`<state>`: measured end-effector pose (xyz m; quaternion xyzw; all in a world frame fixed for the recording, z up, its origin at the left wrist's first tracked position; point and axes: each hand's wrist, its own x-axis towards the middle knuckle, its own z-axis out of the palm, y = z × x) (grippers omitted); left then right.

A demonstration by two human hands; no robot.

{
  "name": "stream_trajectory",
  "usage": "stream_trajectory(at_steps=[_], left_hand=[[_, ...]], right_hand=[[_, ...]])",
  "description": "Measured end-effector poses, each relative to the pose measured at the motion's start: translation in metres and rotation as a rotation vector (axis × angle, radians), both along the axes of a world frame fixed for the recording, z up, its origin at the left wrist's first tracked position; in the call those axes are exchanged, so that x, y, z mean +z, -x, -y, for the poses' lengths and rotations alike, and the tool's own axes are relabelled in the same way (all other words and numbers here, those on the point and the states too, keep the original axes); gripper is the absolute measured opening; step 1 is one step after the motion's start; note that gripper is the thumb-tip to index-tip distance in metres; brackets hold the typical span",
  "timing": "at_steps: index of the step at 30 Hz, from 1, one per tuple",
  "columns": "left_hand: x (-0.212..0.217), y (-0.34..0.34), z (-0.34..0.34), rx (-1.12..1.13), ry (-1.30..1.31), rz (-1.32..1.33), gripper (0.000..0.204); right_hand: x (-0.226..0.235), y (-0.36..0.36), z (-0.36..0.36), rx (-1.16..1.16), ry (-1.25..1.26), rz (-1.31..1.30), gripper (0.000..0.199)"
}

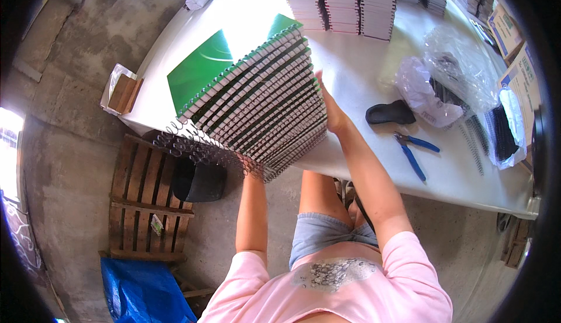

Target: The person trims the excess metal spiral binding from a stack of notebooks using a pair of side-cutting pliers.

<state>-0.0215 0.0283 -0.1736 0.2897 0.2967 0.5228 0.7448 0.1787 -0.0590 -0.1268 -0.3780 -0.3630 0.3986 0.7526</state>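
A tall stack of spiral-bound notebooks (257, 95), the top one with a glossy green cover, is tilted at the table's near left edge. Its black coils face me, and loose coil ends (193, 147) stick out past the left side. My left hand (251, 164) holds the stack from below at its near corner, its fingers mostly hidden behind the coils. Against the right side of the stack presses my right hand (331, 105), thumb side up, with most fingers out of sight behind it.
Blue-handled cutting pliers (416, 151), a black shoe-shaped item (390, 112) and plastic bags of black coils (429, 92) lie on the white table (350, 142). More notebook stacks (345, 1) stand behind. Cardboard boxes (520, 77) line the right; a wooden pallet (137, 200) is below left.
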Motion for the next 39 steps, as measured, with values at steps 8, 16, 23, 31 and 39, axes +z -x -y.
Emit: stream_trajectory(at_steps=[8, 16, 23, 31, 39], left_hand=[[0.008, 0.002, 0.006, -0.006, -0.169, 0.003, 0.076], [-0.007, 0.08, 0.046, -0.183, -0.88, -0.443, 0.074], [-0.005, 0.053, 0.091, -0.087, -0.721, -0.633, 0.037], [-0.015, 0.044, 0.097, 0.138, -0.792, -0.698, 0.018], [-0.017, 0.036, 0.103, 0.065, -0.693, -0.563, 0.02]], right_hand=[[0.01, 0.001, 0.008, 0.066, 0.122, 0.205, 0.099], [0.018, -0.017, 0.213, -0.833, 0.969, 1.141, 0.062], [-0.036, -0.01, 0.252, -0.898, 1.152, 1.55, 0.053], [-0.014, 0.067, 0.214, -0.72, 0.756, 1.378, 0.042], [-0.016, 0.144, 0.152, -0.658, 0.566, 1.463, 0.046]])
